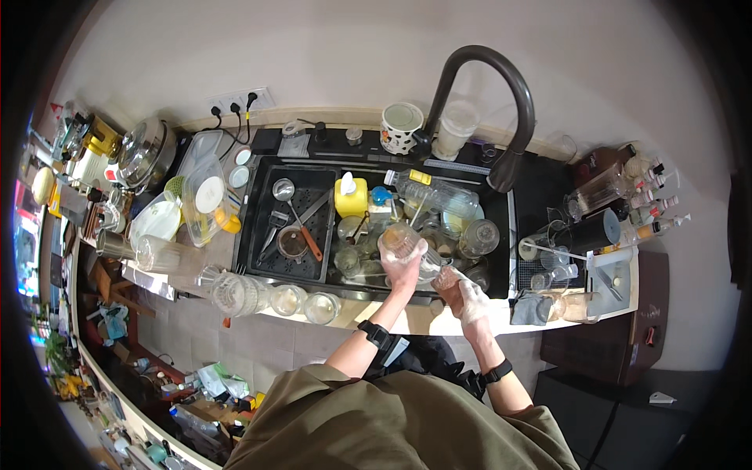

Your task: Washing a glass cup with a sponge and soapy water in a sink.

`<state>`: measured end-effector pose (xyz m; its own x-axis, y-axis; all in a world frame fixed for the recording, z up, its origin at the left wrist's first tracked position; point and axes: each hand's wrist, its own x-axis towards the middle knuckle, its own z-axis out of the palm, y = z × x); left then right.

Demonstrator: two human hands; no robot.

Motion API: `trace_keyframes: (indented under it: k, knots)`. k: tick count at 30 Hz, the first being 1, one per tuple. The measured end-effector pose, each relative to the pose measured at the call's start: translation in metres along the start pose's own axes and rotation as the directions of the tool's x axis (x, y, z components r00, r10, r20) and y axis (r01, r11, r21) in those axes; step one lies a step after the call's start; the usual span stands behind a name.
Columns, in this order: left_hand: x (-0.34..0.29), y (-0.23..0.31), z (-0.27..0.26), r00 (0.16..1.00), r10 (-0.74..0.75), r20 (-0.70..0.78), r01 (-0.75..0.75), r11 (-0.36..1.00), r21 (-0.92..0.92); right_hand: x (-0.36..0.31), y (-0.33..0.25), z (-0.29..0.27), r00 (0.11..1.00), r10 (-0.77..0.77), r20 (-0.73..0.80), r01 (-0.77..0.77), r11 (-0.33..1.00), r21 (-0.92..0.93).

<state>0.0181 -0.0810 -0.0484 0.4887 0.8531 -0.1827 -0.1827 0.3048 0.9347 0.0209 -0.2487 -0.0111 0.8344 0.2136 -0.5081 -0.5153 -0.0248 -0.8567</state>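
Observation:
Over the front of the dark sink (505, 235), my left hand (403, 268), white with suds, is closed around a clear glass (398, 239). Close by on the right, my right hand (471, 302), also sudsy, is curled around a ribbed, brownish see-through piece (447, 280). Whether this piece belongs to the same glass or is separate, I cannot tell. Beneath and behind my hands, the basin holds several glasses and jars, among them a clear jar (479, 237). A large clear plastic bottle (439, 193) lies across the back, near a yellow pump bottle (350, 196).
A black drain tray (262, 184) at left holds a strainer (292, 241) and utensils. Several glasses, including a ribbed one (235, 294), line the front-left counter edge. The tall dark faucet (523, 102) arches over the back right. Bottles (646, 196) crowd the far right.

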Motion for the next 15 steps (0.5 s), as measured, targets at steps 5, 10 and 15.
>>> trace_keyframes:
  k: [5, 10, 15]
  knots:
    - [-0.013, -0.004, 0.023, 0.995, -0.046, -0.093, 0.046, 0.999, -0.006, 0.011, 0.008, 0.003, 0.997, 0.067, -0.034, -0.059, 0.977, 0.202]
    - [-0.021, 0.013, 0.038, 0.882, -0.467, -0.061, 0.407, 0.82, -0.402, 0.016, 0.001, 0.019, 0.989, 0.061, 0.133, -0.086, 0.978, 0.189]
    - [-0.02, 0.033, 0.038, 0.816, -0.577, -0.02, 0.532, 0.766, -0.36, 0.016, -0.024, 0.042, 0.871, -0.323, 0.369, 0.38, 0.921, -0.091]
